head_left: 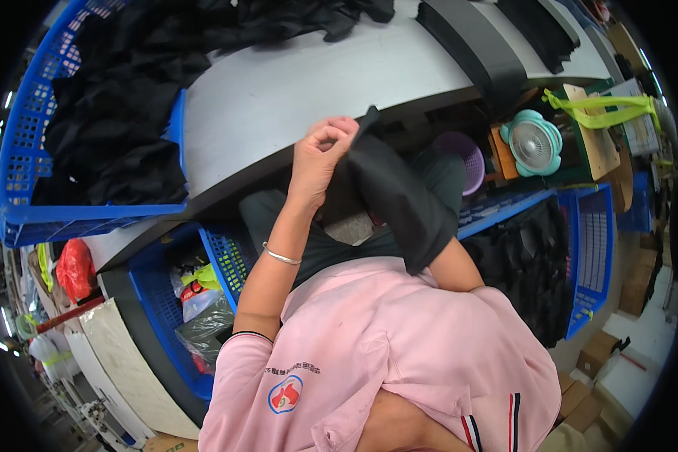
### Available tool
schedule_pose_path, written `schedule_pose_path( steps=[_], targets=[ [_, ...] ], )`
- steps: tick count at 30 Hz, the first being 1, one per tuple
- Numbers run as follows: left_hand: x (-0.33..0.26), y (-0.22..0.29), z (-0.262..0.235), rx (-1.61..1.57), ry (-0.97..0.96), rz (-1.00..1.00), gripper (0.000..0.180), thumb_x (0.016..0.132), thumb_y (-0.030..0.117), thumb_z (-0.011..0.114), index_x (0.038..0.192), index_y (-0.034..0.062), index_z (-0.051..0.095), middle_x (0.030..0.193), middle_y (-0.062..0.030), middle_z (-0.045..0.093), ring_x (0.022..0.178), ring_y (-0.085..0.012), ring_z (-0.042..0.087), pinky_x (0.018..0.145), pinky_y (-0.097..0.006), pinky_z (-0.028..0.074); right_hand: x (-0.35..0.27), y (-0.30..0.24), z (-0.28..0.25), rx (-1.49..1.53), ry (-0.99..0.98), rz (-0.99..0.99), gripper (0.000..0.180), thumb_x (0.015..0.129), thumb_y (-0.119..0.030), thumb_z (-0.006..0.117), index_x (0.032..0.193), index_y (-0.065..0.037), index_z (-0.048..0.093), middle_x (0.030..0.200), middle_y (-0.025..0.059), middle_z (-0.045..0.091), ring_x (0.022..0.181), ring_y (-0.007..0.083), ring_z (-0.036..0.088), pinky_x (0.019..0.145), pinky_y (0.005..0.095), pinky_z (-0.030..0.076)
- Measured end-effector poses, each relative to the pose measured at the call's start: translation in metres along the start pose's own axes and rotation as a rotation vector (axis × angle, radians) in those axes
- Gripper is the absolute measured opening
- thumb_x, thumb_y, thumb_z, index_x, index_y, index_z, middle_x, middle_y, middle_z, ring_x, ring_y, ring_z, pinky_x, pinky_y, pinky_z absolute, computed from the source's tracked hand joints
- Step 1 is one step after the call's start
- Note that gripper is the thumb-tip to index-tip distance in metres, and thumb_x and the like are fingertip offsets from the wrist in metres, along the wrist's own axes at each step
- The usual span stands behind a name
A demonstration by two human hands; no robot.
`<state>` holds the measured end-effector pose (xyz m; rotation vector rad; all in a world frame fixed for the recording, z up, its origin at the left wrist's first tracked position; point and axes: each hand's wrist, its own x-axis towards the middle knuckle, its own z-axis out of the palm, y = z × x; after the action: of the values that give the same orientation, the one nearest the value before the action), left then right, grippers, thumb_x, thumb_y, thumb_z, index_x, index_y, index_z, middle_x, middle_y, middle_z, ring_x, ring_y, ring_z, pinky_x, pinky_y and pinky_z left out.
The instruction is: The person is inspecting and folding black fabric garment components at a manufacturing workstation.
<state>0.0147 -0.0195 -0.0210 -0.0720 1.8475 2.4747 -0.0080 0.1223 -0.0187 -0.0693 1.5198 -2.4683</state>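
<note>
My left hand (321,154) is raised near the table's front edge, its fingers closed in a pinch at the edge of a black cloth piece (399,196). The cloth hangs from there over my lap and drapes across my right forearm (458,267). My right hand is hidden under or inside the cloth, so its fingers do not show. A silver bangle (281,255) circles my left wrist. Far left, a blue plastic basket (90,215) on the table holds a heap of black cloth pieces (113,128).
The grey table (279,98) carries stacked black pieces (474,53) at the far right. A teal fan (535,143) and a purple basket (471,162) stand to the right. Blue crates flank me: the right crate (587,256) holds black cloth, the left crate (154,279) holds plastic bags.
</note>
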Motion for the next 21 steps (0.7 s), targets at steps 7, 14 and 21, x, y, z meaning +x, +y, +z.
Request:
schedule_pose_path(
  steps=[7, 14, 21],
  targets=[
    [-0.057, 0.018, 0.047, 0.717, 0.069, 0.620, 0.062, 0.079, 0.025, 0.081, 0.131, 0.0047, 0.055, 0.142, -0.0171, 0.050, 0.129, -0.0327, 0.047, 0.108, -0.042, 0.037, 0.026, 0.007, -0.062, -0.405, -0.098, -0.247, 0.047, 0.106, -0.022, 0.044, 0.148, -0.003, 0.040, 0.144, 0.0112, 0.047, 0.121, 0.0161, 0.055, 0.105, 0.0282, 0.042],
    [-0.072, -0.018, 0.059, 0.673, -0.056, 0.682, 0.037, 0.076, -0.002, 0.080, 0.110, 0.0033, 0.066, 0.122, -0.0125, 0.062, 0.104, -0.0295, 0.063, 0.085, -0.035, 0.053, 0.046, -0.004, -0.067, -0.833, -0.071, 0.020, 0.036, 0.106, -0.018, 0.043, 0.136, -0.001, 0.049, 0.135, 0.0109, 0.053, 0.119, 0.0166, 0.055, 0.103, 0.0295, 0.043],
    [-0.048, -0.016, 0.041, 0.508, 0.193, 0.401, 0.005, 0.096, 0.004, 0.061, 0.099, 0.0001, 0.060, 0.088, -0.0145, 0.066, 0.077, -0.0259, 0.067, 0.071, -0.031, 0.052, 0.068, -0.022, -0.034, -1.251, -0.105, 0.287, 0.029, 0.105, -0.014, 0.042, 0.125, 0.001, 0.058, 0.126, 0.0105, 0.059, 0.118, 0.0171, 0.055, 0.101, 0.0308, 0.044]
  ],
)
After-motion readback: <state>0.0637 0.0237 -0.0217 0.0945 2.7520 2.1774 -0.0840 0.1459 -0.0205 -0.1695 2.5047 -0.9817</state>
